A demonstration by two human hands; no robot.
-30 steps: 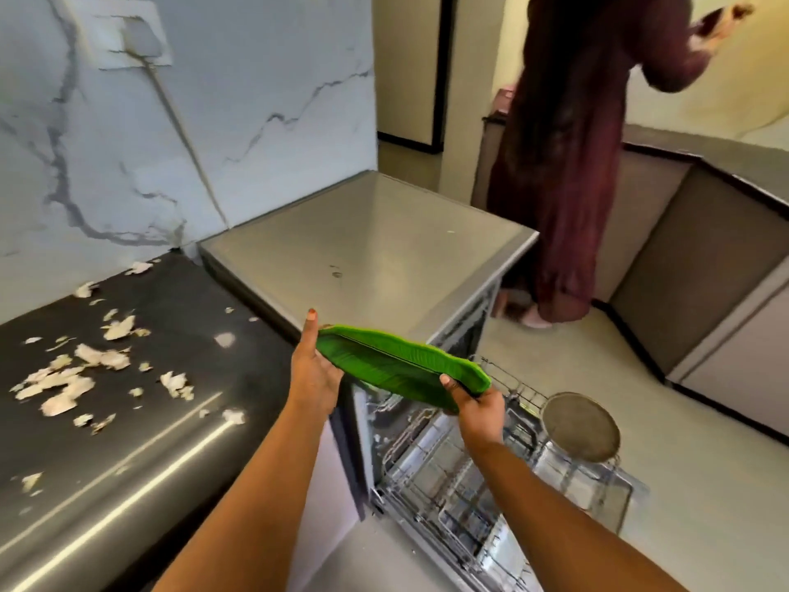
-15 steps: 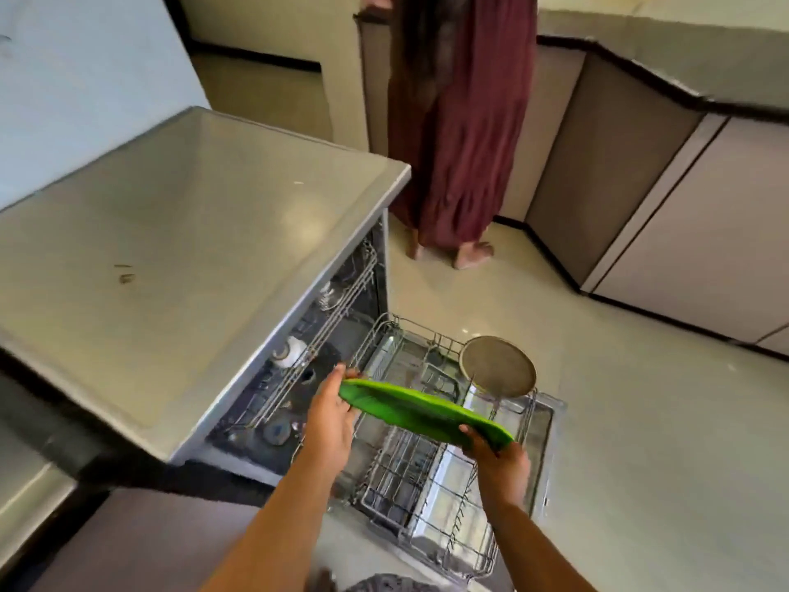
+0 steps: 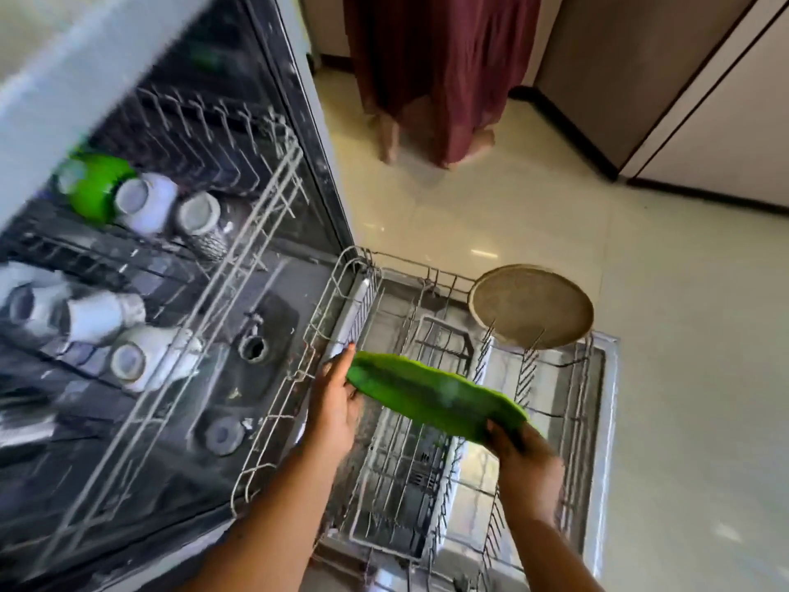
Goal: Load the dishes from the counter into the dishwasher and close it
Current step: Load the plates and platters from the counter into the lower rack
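Note:
A green leaf-shaped plate hangs tilted above the pulled-out lower rack of the open dishwasher. My left hand holds its left end with the fingers along the edge. At its right end, my right hand grips it from below. A round beige plate stands in the far right corner of that rack. The upper rack inside the dishwasher holds white cups and a green bowl.
Another person in a long maroon garment stands on the cream floor just beyond the dishwasher. Beige cabinets with a dark plinth line the far right. The open dishwasher door lies under the lower rack.
I have leaned in and looked down; the counter has left view and the dishwasher interior now fills the left. The green plate has come lower over the lower rack, still in both hands.

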